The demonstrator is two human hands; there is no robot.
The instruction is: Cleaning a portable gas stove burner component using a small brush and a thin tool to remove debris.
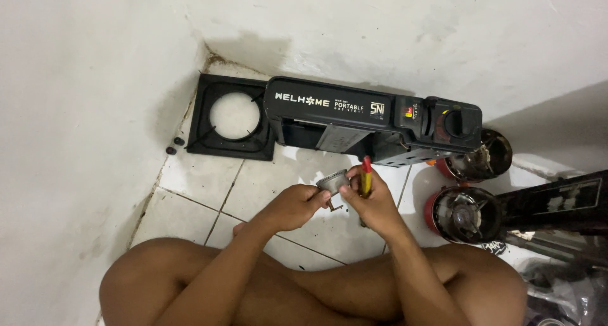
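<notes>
My left hand [296, 205] holds a small grey metal burner part [333, 182] between thumb and fingers, above the tiled floor. My right hand [375, 202] grips a screwdriver with a yellow and red handle [366, 175], held upright right beside the metal part. Both hands are close together over my crossed legs. A black portable gas stove body [354, 120] lies on its side just beyond the hands, its control knob [454, 123] at the right end.
A black square pan support [218, 145] with a round hole lies in the wall corner, two small black caps [175, 145] beside it. Two round red-rimmed burner assemblies [461, 213] sit at the right. More dark parts lie at the far right [557, 202]. White walls close in behind and left.
</notes>
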